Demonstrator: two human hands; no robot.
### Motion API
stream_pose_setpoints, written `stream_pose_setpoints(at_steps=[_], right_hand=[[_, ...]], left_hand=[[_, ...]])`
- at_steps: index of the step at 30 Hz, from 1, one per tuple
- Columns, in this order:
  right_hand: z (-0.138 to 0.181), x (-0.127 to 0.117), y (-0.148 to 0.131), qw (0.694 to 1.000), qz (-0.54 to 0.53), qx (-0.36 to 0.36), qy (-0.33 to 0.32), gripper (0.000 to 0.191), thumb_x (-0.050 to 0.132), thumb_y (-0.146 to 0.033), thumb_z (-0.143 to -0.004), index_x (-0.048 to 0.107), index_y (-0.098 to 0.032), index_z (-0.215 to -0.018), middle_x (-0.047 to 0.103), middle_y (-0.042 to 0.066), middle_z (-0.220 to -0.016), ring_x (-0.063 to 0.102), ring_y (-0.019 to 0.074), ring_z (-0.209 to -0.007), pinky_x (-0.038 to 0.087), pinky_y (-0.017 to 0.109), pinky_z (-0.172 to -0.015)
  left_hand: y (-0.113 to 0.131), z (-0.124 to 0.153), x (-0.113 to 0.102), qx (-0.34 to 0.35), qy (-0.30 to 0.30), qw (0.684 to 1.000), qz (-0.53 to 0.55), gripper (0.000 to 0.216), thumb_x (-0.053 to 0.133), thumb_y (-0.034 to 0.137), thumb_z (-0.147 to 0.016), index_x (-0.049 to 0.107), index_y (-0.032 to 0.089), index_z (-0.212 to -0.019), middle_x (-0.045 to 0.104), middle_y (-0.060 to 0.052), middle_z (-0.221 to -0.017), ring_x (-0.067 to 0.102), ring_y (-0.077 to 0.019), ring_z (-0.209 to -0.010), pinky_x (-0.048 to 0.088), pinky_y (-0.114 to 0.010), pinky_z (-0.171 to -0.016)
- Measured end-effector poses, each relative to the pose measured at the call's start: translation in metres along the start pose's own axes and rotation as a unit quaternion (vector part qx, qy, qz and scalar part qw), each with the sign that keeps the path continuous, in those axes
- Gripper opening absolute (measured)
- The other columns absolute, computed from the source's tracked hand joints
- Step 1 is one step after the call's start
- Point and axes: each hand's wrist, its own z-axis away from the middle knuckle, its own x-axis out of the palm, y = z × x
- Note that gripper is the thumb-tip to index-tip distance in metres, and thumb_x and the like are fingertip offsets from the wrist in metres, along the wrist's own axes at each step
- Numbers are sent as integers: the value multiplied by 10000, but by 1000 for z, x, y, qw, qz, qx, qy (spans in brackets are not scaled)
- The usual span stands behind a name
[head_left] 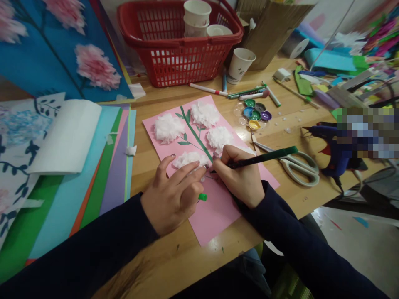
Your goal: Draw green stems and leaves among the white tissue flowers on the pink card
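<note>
A pink sheet of paper (215, 220) lies on the table with puffy white tissue flowers (204, 114) on it. A dark green stem (195, 133) with thin branches and leaves runs between them. My right hand (241, 174) grips a dark green marker (264, 157), its tip end down by the lower stem. Beside it, my left hand (176, 193) rests on the sheet, fingers spread near the lowest flower. A small green cap (202, 197) pokes out from under my left hand; whether that hand pinches it is hidden.
A red basket (183, 62) with paper cups stands at the back, near another paper cup (240, 64). Right of the sheet are a paint palette (256, 114), scissors (301, 168) and a blue glue gun (330, 145). Coloured paper sheets (115, 174) lie left.
</note>
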Motion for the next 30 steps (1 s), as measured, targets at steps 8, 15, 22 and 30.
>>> stream_pose_setpoints(at_steps=[8, 15, 22, 30], right_hand=[[0, -2, -1, 1000, 2, -13, -13, 294, 523, -111, -652, 295, -217, -501, 283, -82, -472, 281, 64, -458, 235, 214, -432], [1, -3, -1, 999, -5, -26, -19, 309, 516, -103, -653, 272, -221, -504, 259, -86, -475, 237, 57, -459, 206, 217, -421], [1, -4, 0, 999, -17, -20, -22, 309, 514, -84, -636, 271, -224, -505, 267, -88, -472, 255, 58, -448, 221, 216, -418], [-1, -4, -2, 999, -11, 0, 44, 304, 547, -94, -687, 341, -220, -503, 323, -86, -446, 322, 64, -416, 261, 221, -416]], left_hand=[[0, 0, 0, -5, -3, 1000, 4, 156, 440, 67, -851, 417, 205, -920, 653, -136, -1246, 590, -248, -1192, 250, -542, -1052], [0, 1, 1, -7, -1, 1000, 6, 140, 440, 73, -863, 412, 200, -916, 651, -133, -1250, 592, -256, -1190, 241, -544, -1054], [1, 0, -1, -6, -3, 1000, 9, 136, 435, 70, -872, 409, 196, -913, 654, -134, -1245, 599, -261, -1182, 241, -539, -1045], [0, -1, 0, -8, 1, 1000, 7, 142, 434, 68, -868, 413, 200, -916, 657, -124, -1242, 594, -242, -1188, 238, -521, -1056]])
